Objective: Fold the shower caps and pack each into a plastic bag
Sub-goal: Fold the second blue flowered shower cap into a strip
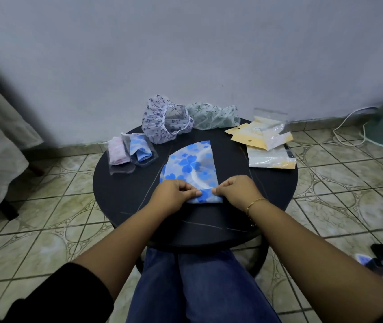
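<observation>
Heads up, that blue flower cap (191, 164) on the worktop (120, 187) looks thin and slippery, so keep your left hand (174, 193) and right hand (238, 190) pinching its near folded edge.

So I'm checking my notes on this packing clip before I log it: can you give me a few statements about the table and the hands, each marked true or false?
1. Both hands pinch the near edge of the blue-flowered cap. True: the left hand and right hand each grip its rolled near end.
2. Two packed bags lie on the table's left side. True.
3. The purple-patterned cap is already folded flat. False: it sits loose and open at the far edge.
4. The empty plastic bags lie on the left. False: they are piled on the right.
5. The pale green cap is inside a bag. False: it lies unbagged beside the purple one.
</observation>
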Available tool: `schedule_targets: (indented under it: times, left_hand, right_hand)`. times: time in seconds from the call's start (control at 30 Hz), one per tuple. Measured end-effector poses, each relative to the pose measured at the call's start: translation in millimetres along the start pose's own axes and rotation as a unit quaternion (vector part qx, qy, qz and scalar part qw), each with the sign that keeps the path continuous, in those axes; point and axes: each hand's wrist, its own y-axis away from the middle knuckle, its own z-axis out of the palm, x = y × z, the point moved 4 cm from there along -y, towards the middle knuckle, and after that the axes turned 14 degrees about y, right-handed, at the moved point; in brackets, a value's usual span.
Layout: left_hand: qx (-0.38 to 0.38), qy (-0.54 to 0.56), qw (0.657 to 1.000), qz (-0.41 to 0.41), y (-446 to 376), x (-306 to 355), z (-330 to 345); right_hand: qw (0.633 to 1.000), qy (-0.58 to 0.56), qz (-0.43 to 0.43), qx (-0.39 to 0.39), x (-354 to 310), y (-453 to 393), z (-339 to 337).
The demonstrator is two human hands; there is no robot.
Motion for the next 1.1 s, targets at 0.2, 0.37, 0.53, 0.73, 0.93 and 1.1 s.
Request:
schedule_targets:
  times: [0.2,0.37,0.53,0.73,0.93,1.1]
  left_hand:
    - [0.007,-0.013,1.0,-0.008,-6,-4,2]
    - [0.003,-0.006,1.0,-0.014,-7,-6,1]
    - [0.002,-0.012,1.0,-0.005,-9,-5,1]
    - [0.036,-0.148,0.981,0.121,-1,-1,2]
    - [-0.029,-0.321,0.885,0.336,7,-2,0]
    - [-0.059,-0.356,0.875,0.324,1,-3,-2]
  right_hand:
    - [0.998,-0.049,0.002,0.043,5,-1,1]
    - [0.966,0.052,-0.151,0.203,10,17,-6]
    - [0.875,0.289,-0.352,0.165,-1,38,11]
    - [0.868,0.404,-0.289,-0.018,18,33,27]
    - [0.877,0.399,-0.263,-0.056,17,31,26]
    - [0.9,0.357,-0.245,-0.046,16,27,22]
